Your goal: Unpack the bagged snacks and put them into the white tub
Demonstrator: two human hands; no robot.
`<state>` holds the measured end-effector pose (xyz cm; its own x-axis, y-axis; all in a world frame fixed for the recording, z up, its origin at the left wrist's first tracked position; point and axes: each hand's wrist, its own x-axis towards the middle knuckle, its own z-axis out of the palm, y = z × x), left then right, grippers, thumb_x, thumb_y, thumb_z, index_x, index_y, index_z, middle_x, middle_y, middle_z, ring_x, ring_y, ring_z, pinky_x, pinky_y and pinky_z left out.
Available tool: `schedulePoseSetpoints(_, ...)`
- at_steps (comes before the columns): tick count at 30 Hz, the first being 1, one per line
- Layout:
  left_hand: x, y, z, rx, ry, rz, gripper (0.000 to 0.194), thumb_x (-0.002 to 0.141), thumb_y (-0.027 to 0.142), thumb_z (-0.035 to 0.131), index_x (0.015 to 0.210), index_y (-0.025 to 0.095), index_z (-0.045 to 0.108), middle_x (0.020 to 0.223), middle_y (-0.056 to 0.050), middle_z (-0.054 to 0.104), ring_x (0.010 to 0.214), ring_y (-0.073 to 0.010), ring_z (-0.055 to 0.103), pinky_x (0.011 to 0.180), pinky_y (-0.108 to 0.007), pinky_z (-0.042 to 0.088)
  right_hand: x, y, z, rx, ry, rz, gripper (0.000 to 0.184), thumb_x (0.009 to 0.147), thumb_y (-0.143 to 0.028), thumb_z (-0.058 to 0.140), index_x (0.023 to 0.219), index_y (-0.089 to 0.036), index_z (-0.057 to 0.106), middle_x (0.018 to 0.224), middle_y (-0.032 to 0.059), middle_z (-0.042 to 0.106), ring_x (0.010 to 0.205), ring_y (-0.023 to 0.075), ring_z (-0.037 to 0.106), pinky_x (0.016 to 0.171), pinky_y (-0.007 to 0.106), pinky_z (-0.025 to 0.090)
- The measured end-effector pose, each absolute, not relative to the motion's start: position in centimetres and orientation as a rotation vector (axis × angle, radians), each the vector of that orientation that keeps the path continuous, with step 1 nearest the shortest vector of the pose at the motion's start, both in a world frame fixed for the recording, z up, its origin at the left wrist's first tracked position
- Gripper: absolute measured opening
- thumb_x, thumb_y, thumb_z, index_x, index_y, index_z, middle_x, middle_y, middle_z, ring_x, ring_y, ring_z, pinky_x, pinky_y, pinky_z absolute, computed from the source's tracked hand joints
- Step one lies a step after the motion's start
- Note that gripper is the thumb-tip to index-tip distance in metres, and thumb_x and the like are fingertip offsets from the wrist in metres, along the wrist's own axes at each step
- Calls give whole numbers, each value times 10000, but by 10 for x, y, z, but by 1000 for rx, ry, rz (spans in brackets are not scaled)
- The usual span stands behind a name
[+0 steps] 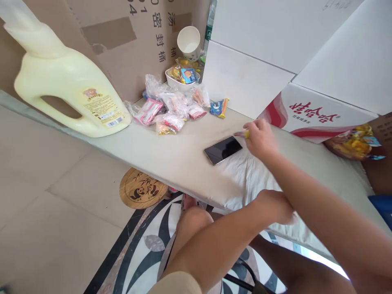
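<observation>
My right hand reaches over the white table, its fingers closed round a small thin yellow-and-pink item that I cannot name. Just left of it a black phone lies flat, screen up, partly on a white cloth or bag. My left hand rests at the table's near edge on that white cloth, fingers curled down over the edge and mostly hidden.
A large pale-yellow jug with a handle lies at the left. Several wrapped snacks, a white bowl of snacks and a paper cup sit at the back. Cardboard and white boxes wall the far side. A snack basket is at right.
</observation>
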<state>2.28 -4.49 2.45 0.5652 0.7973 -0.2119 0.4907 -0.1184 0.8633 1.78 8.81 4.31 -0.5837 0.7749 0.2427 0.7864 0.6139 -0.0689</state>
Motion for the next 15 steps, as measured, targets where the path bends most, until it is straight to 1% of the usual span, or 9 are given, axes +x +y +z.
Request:
schedulePoseSetpoints(2,20,-45,21,1867,1016,341,117,764,251,581,664,202,545,763,-79,650,808,-274,645,634,-366,465,35,109,54,-1354,-2666,-104,480,806,-134,505,1268,-217,607,1265,186,562,1204,391,512,952,559,463)
schedulePoseSetpoints(4,13,-46,19,1930,1040,362,147,757,253,535,639,205,462,750,-77,629,763,-258,630,603,-354,429,39,129,63,-1381,-2825,-52,654,715,-124,584,1357,-244,551,1340,167,554,1262,408,489,1019,605,416)
schedulePoseSetpoints(6,6,-45,18,1935,1078,387,163,749,259,524,637,208,417,760,-71,616,757,-252,622,600,-350,414,26,145,70,-1323,-2953,-17,730,667,-178,651,1378,-288,533,1421,127,530,1347,427,424,1086,652,337)
schedulePoseSetpoints(7,2,-43,18,1929,1076,396,171,746,266,524,634,210,407,753,-64,604,750,-249,615,597,-349,408,14,151,72,-1249,-2988,-26,711,668,-218,667,1363,-305,544,1447,107,521,1384,432,384,1110,667,297)
schedulePoseSetpoints(9,-4,-37,18,1878,1058,430,188,731,272,532,621,216,390,702,-42,563,700,-229,581,583,-340,390,-23,160,75,-1032,-3010,-77,589,723,-284,645,1309,-303,586,1458,86,525,1420,423,344,1134,663,262)
schedulePoseSetpoints(10,-8,-33,18,1827,1045,453,202,724,272,538,614,218,377,667,-27,535,664,-212,553,574,-333,377,-45,163,75,-915,-3015,-97,528,756,-288,615,1283,-281,604,1435,95,546,1409,410,367,1135,642,277)
schedulePoseSetpoints(13,-27,-18,17,1589,889,519,281,719,309,584,612,220,340,586,23,425,577,-157,444,559,-307,339,-119,174,76,-721,-3027,-76,425,824,-264,541,1235,-208,632,1329,139,606,1272,353,520,1075,529,411)
schedulePoseSetpoints(15,-45,-9,16,1413,689,532,325,710,363,646,622,217,369,593,45,386,576,-129,409,571,-285,330,-166,182,77,-727,-2979,-80,418,842,-234,529,1247,-197,626,1341,140,595,1255,343,534,1048,504,447)
